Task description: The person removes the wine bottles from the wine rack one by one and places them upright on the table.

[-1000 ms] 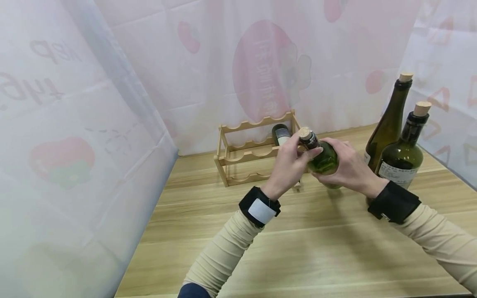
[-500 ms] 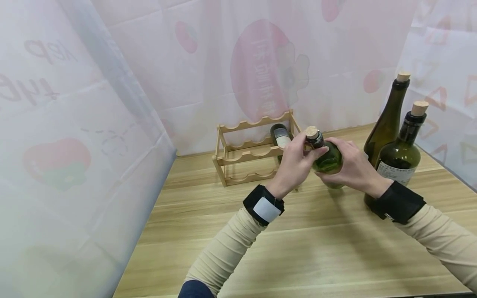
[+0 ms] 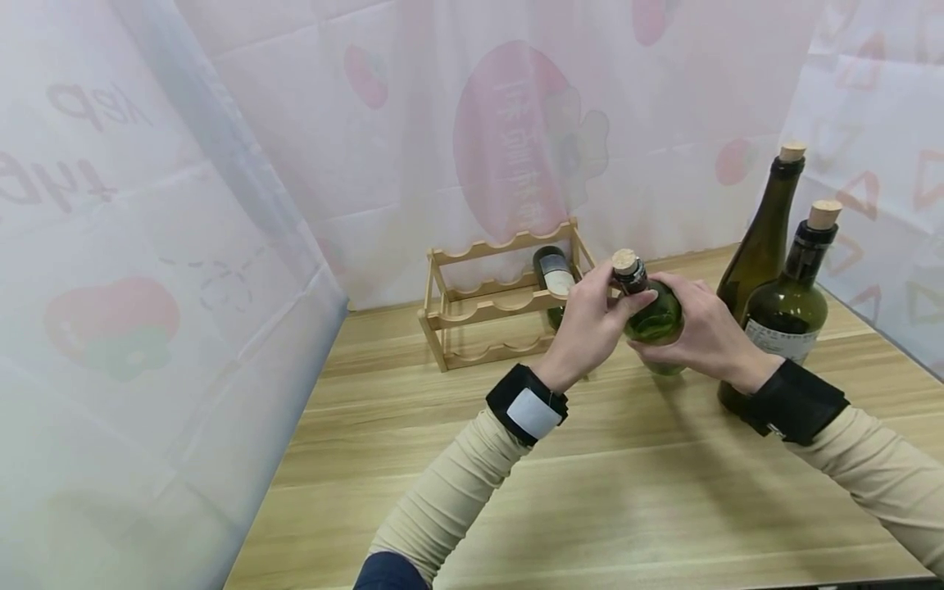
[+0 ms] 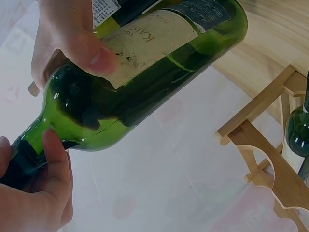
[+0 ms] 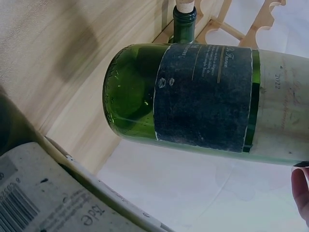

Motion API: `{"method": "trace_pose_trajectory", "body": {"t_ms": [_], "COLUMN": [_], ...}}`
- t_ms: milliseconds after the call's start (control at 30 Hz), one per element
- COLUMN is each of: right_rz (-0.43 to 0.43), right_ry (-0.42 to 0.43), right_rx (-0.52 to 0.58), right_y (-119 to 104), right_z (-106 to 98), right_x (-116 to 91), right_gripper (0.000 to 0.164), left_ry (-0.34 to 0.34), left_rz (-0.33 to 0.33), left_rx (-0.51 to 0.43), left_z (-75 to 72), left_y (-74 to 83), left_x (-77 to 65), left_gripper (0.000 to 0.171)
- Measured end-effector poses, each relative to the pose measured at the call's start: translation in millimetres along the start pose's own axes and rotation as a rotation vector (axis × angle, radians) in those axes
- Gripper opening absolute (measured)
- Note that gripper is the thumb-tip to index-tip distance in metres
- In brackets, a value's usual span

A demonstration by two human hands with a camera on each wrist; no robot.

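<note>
A green wine bottle with a cork is held in both hands, just right of the wooden rack in the head view. My left hand grips its dark neck, fingers and thumb around it. Around the bottle's body curls my right hand. The left wrist view shows a cream label and a dark label on the glass bottle. In the right wrist view, a fingertip of a hand shows below the bottle. Whether its base touches the table is unclear.
The wooden wine rack stands near the back curtain, and a dark bottle lies in its right end. Two corked bottles stand on the right: a tall brown-green bottle and a wider labelled bottle, close to the right wrist.
Both hands have shifted slightly right with the green wine bottle, away from the rack. The view itself has turned a little. The grip looks the same.
</note>
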State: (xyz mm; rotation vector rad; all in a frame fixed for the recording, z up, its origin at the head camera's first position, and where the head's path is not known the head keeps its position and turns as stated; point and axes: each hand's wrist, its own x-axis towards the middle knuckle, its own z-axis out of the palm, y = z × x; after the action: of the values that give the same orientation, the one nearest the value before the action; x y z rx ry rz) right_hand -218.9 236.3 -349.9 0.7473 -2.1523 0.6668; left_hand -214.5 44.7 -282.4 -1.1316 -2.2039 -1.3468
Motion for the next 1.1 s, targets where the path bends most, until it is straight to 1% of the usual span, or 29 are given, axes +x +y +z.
{"method": "trace_pose_trajectory", "body": {"t_ms": [233, 400, 667, 1033, 1100], "right_rz": [-0.006, 0.01, 0.02, 0.009, 0.006], "right_ry": [0.012, 0.007, 0.011, 0.012, 0.015], "right_rx": [-0.001, 0.001, 0.002, 0.005, 0.007], "right_y": [-0.3, -0.3, -1.3, 1.2, 2.4], "right_z": [-2.3, -3.6, -5.8, -7.1, -6.9], "right_x": [-0.7, -1.8, -3.0, -6.1, -6.9], "right_gripper": [0.086, 0.087, 0.086, 0.088, 0.088], "left_ry": [-0.009, -0.012, -0.02, -0.034, -0.037], "left_rz": [-0.014, -0.011, -0.007, -0.004, -0.005], "left_rx": [0.0, -0.023, -0.022, -0.007, 0.015], "left_z": [2.1, 3.9, 5.7, 9.6, 10.7], "left_y": [2.4, 3.4, 4.7, 3.3, 3.1], "left_x": [2.0, 2.3, 2.2, 4.8, 6.0], "left_gripper": [0.023, 0.023, 0.025, 0.024, 0.024]}}
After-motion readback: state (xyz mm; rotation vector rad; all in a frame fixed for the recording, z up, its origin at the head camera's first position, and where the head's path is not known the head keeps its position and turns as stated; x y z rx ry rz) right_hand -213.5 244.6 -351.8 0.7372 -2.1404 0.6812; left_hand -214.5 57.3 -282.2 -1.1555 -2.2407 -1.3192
